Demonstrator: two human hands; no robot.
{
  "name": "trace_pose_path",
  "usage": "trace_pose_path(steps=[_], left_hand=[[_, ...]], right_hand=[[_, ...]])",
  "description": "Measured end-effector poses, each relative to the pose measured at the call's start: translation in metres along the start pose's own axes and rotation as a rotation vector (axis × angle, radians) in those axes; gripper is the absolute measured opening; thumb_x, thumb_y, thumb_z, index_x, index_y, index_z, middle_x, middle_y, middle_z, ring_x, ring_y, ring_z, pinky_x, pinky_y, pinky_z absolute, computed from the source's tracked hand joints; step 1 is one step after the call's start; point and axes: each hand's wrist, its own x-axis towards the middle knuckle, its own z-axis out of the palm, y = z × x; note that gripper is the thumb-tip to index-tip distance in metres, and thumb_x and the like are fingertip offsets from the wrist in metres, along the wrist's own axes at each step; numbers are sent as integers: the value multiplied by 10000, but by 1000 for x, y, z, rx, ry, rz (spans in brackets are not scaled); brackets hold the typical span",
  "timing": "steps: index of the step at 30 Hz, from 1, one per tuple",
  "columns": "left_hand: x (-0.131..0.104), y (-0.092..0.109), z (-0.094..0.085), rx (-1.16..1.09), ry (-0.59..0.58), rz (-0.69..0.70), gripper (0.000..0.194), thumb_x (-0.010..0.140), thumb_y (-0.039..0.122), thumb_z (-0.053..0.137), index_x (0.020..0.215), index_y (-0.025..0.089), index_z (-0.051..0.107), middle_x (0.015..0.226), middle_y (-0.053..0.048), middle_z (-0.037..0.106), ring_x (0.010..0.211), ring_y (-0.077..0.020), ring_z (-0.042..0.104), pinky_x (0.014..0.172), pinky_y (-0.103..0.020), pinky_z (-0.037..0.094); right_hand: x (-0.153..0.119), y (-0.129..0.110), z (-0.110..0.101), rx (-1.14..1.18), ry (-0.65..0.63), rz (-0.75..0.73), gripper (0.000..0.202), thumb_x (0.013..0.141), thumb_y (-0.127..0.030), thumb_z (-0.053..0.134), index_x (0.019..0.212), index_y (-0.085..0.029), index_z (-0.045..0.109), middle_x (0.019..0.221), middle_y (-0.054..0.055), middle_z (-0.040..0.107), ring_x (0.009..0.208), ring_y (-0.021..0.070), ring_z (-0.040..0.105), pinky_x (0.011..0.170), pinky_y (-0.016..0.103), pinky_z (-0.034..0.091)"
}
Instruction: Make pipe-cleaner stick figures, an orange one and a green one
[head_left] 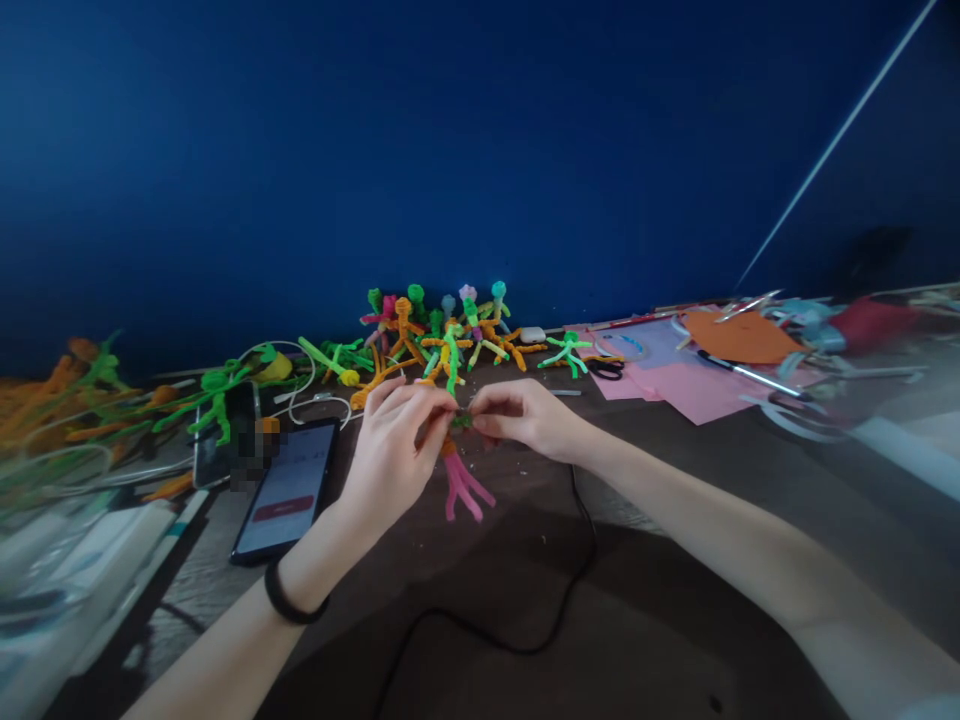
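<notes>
Between my two hands is a pipe cleaner piece with several pink strands [466, 485] fanning out below an orange band. My left hand [397, 440] is closed in a pinch on it from the left, with a black band round that wrist. From the right, the thumb and fingers of my right hand [529, 415] pinch a small dark green bit [463, 421] of the same piece. Fingers hide part of where these join. Just behind stand several pipe cleaner figures [403, 325] in orange, green and pink.
To the left lie a lit phone [289, 490], a second phone [206, 450], white cables and blurred pipe cleaners [64, 395]. On the right are pink paper [697, 390], orange paper [742, 335], a pen [750, 377] and black-handled scissors [606, 370]. A black cable [559, 625] curves across the front.
</notes>
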Motion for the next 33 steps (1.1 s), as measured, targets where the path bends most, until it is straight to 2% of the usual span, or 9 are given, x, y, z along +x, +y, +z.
trace_pose_path(steps=[6,10,13,17,22,26,29,33], left_hand=[[-1,0,1,27,-65,32,150,756,166,501,895,182,555,880,-57,630,964,-213,538,895,-426,370],[-1,-2,1,64,-21,64,177,753,136,498,906,175,577,963,-87,589,1021,-224,507,857,-400,401],[-1,-3,1,70,13,105,176,759,112,495,896,184,580,987,-76,605,1058,-218,500,892,-403,383],[0,-2,0,65,7,159,173,757,98,505,860,214,582,898,-29,668,1053,-216,519,923,-429,355],[-1,-1,1,104,33,98,201,752,92,494,890,221,559,916,-40,662,1049,-203,524,977,-459,274],[-2,0,2,99,14,77,227,754,81,479,929,221,510,903,-44,655,1020,-192,536,989,-474,234],[-2,0,1,79,-33,50,238,750,80,479,947,213,490,894,-51,646,1045,-203,507,983,-495,230],[-3,2,1,25,-119,11,272,730,72,477,968,204,472,845,-47,633,1085,-226,454,971,-526,239]], right_hand=[[-1,-4,-1,-20,29,-22,153,720,-285,589,691,-142,540,570,-20,529,539,89,513,557,232,404],[0,-1,-1,6,20,-17,104,719,-230,580,690,-139,538,588,-19,541,543,88,531,555,230,418],[0,1,-1,14,19,-24,88,723,-214,572,698,-136,541,599,-16,547,549,87,538,562,230,430],[-1,0,-1,-10,10,-24,109,730,-237,571,697,-138,541,595,-15,539,549,83,530,544,216,422],[-1,-1,-1,-48,9,-17,114,734,-250,565,716,-141,539,607,-18,525,557,82,512,536,212,402],[-1,-2,-2,-144,44,-80,84,737,-226,552,719,-145,539,650,-10,520,615,94,494,598,232,402],[-2,-4,-2,-177,56,-130,74,740,-223,549,737,-149,544,690,2,531,664,108,500,643,248,406],[-3,-5,-1,-215,75,-170,63,753,-211,533,741,-149,541,692,3,508,642,100,474,611,237,394]])
